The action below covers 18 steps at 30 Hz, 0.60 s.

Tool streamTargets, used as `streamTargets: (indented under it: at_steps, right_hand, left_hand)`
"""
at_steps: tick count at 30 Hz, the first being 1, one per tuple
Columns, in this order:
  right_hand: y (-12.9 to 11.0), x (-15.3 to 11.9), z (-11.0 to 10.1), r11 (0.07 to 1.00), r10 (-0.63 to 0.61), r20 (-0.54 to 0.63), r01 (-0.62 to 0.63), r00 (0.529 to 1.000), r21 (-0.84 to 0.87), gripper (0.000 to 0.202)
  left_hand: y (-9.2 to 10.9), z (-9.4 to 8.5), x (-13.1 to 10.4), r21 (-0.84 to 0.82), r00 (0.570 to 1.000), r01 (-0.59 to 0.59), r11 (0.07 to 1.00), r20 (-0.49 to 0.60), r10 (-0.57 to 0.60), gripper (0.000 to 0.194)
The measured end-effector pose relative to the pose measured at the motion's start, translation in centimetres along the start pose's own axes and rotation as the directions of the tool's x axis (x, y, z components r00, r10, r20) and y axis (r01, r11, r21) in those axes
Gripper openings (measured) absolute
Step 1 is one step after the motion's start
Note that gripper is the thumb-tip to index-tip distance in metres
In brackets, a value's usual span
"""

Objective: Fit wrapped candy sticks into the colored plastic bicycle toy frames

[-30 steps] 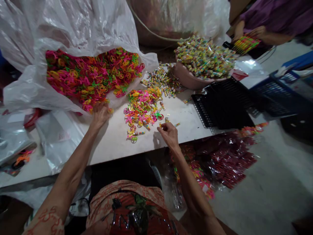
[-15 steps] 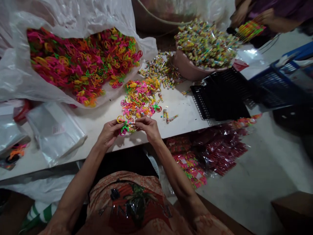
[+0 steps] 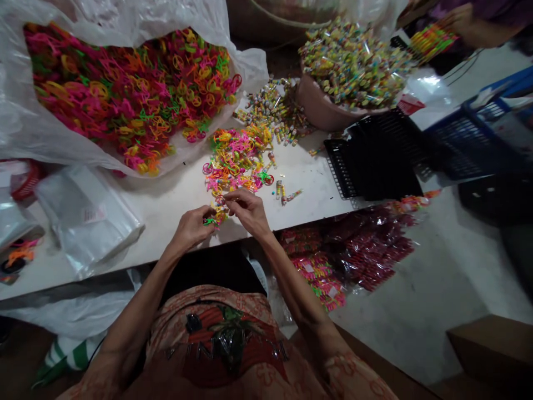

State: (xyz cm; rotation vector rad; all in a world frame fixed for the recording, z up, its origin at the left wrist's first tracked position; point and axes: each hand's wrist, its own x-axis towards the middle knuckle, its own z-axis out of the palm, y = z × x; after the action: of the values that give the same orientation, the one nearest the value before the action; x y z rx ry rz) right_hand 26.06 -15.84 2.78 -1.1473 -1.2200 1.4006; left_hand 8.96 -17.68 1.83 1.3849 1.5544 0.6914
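My left hand (image 3: 194, 226) is closed on colourful plastic toy pieces (image 3: 213, 220), green and yellow, near the table's front edge. Just to its right, my right hand (image 3: 246, 210) pinches at the same pieces, its fingertips on a small item too little to make out. Beyond both hands lies a pile of pink, yellow, orange and green plastic pieces (image 3: 237, 153). A few small candy-filled tubes (image 3: 284, 193) rest on the white table (image 3: 310, 208) to the right of my right hand.
A large bag (image 3: 137, 105) of coloured pieces fills the back left. Clear plastic bags (image 3: 94, 214) lie left. A pink basin (image 3: 322, 108) heaped with tubes, black trays (image 3: 375, 161) and a blue basket (image 3: 470, 136) stand right. A person's hand (image 3: 462, 22) holds coloured items at the top right.
My right hand has moved slightly left and away from me, over the held pieces. My left hand has turned and shifted right. The whole view has shifted a little.
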Motion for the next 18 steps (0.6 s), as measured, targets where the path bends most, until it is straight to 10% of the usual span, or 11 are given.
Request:
streamTargets:
  at_steps: [7, 12, 18]
  right_hand:
    - [1.0, -0.1, -1.6, 0.97, 0.225, 0.236, -0.241, 0.945, 0.04, 0.017]
    - [1.8, -0.2, -0.8, 0.932, 0.266, -0.037, -0.247, 0.963, 0.265, 0.027]
    - [1.7, -0.3, -0.5, 0.911, 0.292, 0.106, -0.31, 0.951, 0.271, 0.031]
  left_hand:
    - [0.3, -1.2, -0.7, -0.562, 0.99, 0.099, 0.821, -0.029, -0.14, 0.05]
    - [0.2, -1.0, -1.0, -0.593, 0.987, 0.152, 0.791, 0.137, -0.086, 0.043]
    - [0.0, -1.1, -1.0, -0.564, 0.98, 0.158, 0.811, 0.19, -0.059, 0.044]
